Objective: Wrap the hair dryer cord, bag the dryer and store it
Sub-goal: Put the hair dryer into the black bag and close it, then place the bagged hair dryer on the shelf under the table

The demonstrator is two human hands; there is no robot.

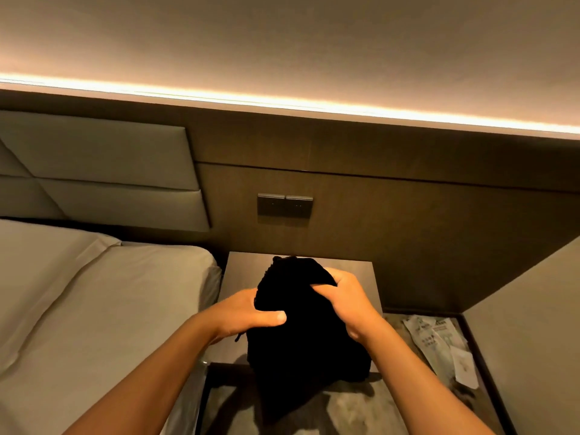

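The left hand [248,315] and right hand [348,304] are both gripping a black bag [301,334], fingers clamped on its cloth, holding it over the bench [241,271] beside the bed [94,293].

Both hands full: left hand [248,313] and right hand [348,304] clamp the black bag [301,328], which covers most of the nightstand [244,265] top. Bare tabletop only in a strip beyond the fingers & a narrow bit left of the left hand. Further left, bed [94,293] edge sits just beside the nightstand, no gap to pass. Ahead of the hands, wall panel w/ switch plate [285,205] blocks. Right of the right hand: lower floor gap w/ paper packets [439,343], then a wall [527,324] closing that side. Room above the hands is open. Below the wrists, floor [361,409] is clear.
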